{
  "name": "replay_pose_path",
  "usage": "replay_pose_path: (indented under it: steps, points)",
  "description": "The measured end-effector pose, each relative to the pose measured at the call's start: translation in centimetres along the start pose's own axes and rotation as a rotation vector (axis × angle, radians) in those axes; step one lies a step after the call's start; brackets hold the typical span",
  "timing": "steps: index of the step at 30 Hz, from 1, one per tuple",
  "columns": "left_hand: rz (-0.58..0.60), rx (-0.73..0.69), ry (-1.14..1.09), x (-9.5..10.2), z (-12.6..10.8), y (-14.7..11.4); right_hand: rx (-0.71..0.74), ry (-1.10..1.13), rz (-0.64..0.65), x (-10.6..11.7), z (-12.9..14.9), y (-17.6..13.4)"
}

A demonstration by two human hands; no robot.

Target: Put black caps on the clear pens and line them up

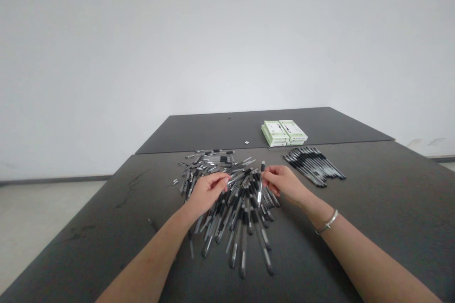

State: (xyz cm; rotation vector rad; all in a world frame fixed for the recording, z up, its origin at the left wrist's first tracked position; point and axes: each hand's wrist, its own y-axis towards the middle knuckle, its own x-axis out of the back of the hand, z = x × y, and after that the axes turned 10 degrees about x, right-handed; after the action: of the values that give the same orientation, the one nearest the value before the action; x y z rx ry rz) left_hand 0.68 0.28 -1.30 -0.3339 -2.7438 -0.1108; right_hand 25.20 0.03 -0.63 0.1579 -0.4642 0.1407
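Note:
Over a large loose pile of pens (234, 218), both of my hands are closed in a pinch. My right hand (284, 182) grips a clear pen with a black grip (260, 188), which stands nearly upright. Between the thumb and fingers of my left hand (208, 191) is the end of another pen (240, 176), lying close to level and pointing right. Pen parts beneath the hands overlap, so single pieces are hard to tell apart. A silver bangle (331, 220) circles my right wrist.
To the right lies a neat row of pens (314, 164), side by side. Green and white boxes (284, 132) are stacked behind it. A small whitish bit (246, 142) lies on the far dark table (206, 132). A pale wall rises behind.

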Motion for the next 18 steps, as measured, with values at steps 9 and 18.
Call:
replay_pose_path:
  steps: [9,18]
  points:
    - [0.368,0.096,-0.159,-0.6,-0.2,-0.8,-0.001,0.545,0.082,-3.6,3.6,-0.4]
    - [0.158,0.032,-0.138,0.3,-0.9,-0.5,0.059,0.619,0.052,-3.8,3.5,0.3]
